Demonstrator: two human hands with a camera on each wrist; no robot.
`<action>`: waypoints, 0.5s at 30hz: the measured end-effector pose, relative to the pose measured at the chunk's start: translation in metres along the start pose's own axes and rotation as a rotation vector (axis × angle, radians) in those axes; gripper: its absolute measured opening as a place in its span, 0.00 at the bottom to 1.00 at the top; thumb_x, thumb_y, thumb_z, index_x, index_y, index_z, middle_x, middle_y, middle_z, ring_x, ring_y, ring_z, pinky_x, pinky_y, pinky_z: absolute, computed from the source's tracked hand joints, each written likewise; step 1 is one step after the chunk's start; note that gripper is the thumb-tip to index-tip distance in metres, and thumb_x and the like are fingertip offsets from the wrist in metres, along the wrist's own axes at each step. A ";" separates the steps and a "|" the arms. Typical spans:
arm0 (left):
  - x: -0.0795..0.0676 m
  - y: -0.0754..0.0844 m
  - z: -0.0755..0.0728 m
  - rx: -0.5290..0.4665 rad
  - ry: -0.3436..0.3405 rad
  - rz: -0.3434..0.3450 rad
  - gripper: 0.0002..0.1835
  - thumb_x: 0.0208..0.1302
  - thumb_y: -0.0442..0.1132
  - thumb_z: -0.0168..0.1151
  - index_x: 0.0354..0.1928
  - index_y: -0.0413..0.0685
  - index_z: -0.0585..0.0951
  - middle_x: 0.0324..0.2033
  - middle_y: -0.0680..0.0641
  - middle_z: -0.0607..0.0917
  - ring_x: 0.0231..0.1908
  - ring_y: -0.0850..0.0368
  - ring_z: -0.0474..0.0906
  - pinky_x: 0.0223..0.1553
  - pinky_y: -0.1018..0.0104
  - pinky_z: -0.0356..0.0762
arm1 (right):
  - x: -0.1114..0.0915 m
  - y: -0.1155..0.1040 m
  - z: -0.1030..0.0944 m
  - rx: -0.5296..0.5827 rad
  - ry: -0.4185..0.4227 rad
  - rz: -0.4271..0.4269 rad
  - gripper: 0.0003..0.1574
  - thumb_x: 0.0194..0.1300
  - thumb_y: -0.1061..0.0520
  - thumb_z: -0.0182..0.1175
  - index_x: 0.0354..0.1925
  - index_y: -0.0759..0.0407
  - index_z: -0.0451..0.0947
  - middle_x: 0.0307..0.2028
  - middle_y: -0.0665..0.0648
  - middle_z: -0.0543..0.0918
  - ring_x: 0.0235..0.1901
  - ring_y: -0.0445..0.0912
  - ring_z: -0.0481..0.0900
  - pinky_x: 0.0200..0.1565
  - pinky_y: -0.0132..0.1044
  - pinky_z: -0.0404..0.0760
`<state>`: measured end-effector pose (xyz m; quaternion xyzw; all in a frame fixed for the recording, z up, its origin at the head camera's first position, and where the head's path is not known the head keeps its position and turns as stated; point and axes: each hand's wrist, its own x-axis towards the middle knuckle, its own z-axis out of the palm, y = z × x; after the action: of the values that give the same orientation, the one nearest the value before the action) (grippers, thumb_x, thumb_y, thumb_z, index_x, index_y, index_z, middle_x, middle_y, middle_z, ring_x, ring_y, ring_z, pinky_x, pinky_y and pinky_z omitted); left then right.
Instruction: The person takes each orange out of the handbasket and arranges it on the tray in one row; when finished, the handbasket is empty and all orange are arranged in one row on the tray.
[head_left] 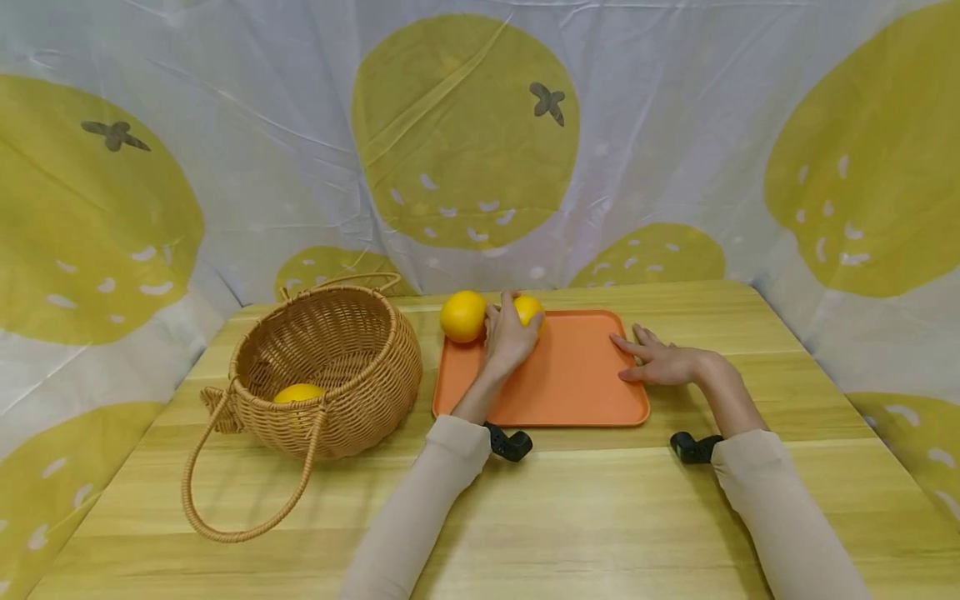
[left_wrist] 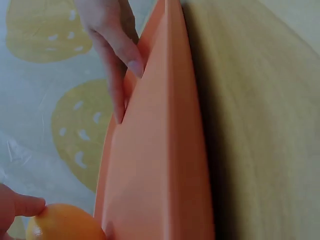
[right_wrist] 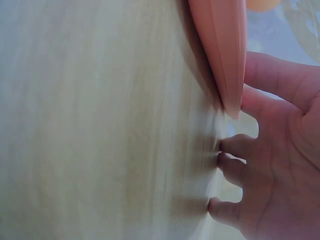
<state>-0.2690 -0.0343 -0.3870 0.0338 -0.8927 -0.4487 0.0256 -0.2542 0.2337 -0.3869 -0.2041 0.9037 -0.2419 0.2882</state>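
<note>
My left hand (head_left: 510,337) is over the back left of an orange-coloured tray (head_left: 577,375), its thumb and fingers around an orange (head_left: 529,309). In the left wrist view, a fingertip presses that orange (left_wrist: 67,222) near the bottom edge. A second orange (head_left: 462,317) sits at the tray's back left corner, just left of this hand. At the tray's right rim is my right hand (head_left: 660,364), fingers spread. The right wrist view shows its thumb and a finger touching the tray (right_wrist: 222,55), while other fingertips rest on the table.
A wicker basket (head_left: 375,408) stands left of the tray, holding an orange (head_left: 298,392). One handle (head_left: 251,533) hangs down in front onto the table (head_left: 585,517). Behind the table hangs a fruit-printed cloth (head_left: 637,125).
</note>
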 end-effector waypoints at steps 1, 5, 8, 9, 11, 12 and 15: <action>0.000 0.000 -0.002 0.027 -0.023 -0.005 0.34 0.74 0.50 0.62 0.76 0.54 0.63 0.66 0.32 0.67 0.66 0.35 0.67 0.63 0.42 0.72 | 0.000 0.000 0.000 0.000 0.001 -0.001 0.53 0.79 0.45 0.55 0.83 0.63 0.37 0.78 0.78 0.23 0.78 0.73 0.20 0.71 0.76 0.26; -0.001 0.001 -0.015 0.066 -0.139 -0.019 0.41 0.70 0.45 0.65 0.79 0.54 0.56 0.70 0.31 0.62 0.67 0.33 0.67 0.66 0.42 0.71 | 0.002 0.000 0.000 -0.006 0.000 -0.007 0.53 0.79 0.45 0.55 0.83 0.63 0.37 0.78 0.78 0.23 0.78 0.73 0.20 0.71 0.76 0.27; -0.003 0.002 -0.024 0.087 -0.201 0.007 0.44 0.68 0.40 0.66 0.80 0.50 0.54 0.72 0.30 0.61 0.68 0.32 0.67 0.68 0.41 0.70 | 0.002 0.001 0.000 -0.015 0.002 -0.007 0.53 0.79 0.45 0.55 0.83 0.64 0.38 0.78 0.79 0.24 0.77 0.74 0.21 0.71 0.76 0.27; -0.003 0.002 -0.025 0.094 -0.206 0.020 0.44 0.68 0.38 0.67 0.80 0.49 0.54 0.72 0.30 0.62 0.68 0.32 0.68 0.68 0.41 0.70 | 0.001 0.002 0.000 -0.017 0.005 -0.006 0.53 0.79 0.45 0.55 0.83 0.64 0.38 0.78 0.79 0.24 0.77 0.74 0.21 0.71 0.76 0.28; -0.003 0.001 -0.025 0.119 -0.187 0.053 0.44 0.67 0.38 0.68 0.80 0.47 0.56 0.71 0.31 0.65 0.68 0.33 0.69 0.69 0.41 0.70 | 0.000 0.001 -0.001 -0.020 0.008 -0.007 0.53 0.79 0.45 0.55 0.83 0.64 0.38 0.78 0.79 0.24 0.78 0.74 0.21 0.72 0.76 0.28; -0.003 0.000 -0.023 0.132 -0.169 0.067 0.44 0.67 0.38 0.69 0.80 0.46 0.56 0.70 0.31 0.66 0.68 0.33 0.69 0.69 0.41 0.70 | -0.001 0.001 -0.001 -0.021 0.011 -0.010 0.52 0.79 0.45 0.55 0.82 0.64 0.39 0.78 0.80 0.25 0.77 0.74 0.22 0.72 0.76 0.28; -0.002 -0.002 -0.018 0.168 -0.105 0.089 0.43 0.68 0.38 0.68 0.80 0.46 0.57 0.70 0.31 0.68 0.65 0.33 0.70 0.67 0.41 0.72 | -0.002 0.000 -0.001 -0.014 0.010 -0.015 0.53 0.79 0.45 0.55 0.82 0.64 0.38 0.78 0.79 0.24 0.77 0.74 0.21 0.72 0.76 0.28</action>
<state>-0.2652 -0.0496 -0.3785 -0.0271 -0.9279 -0.3718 -0.0042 -0.2534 0.2355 -0.3855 -0.2116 0.9053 -0.2389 0.2803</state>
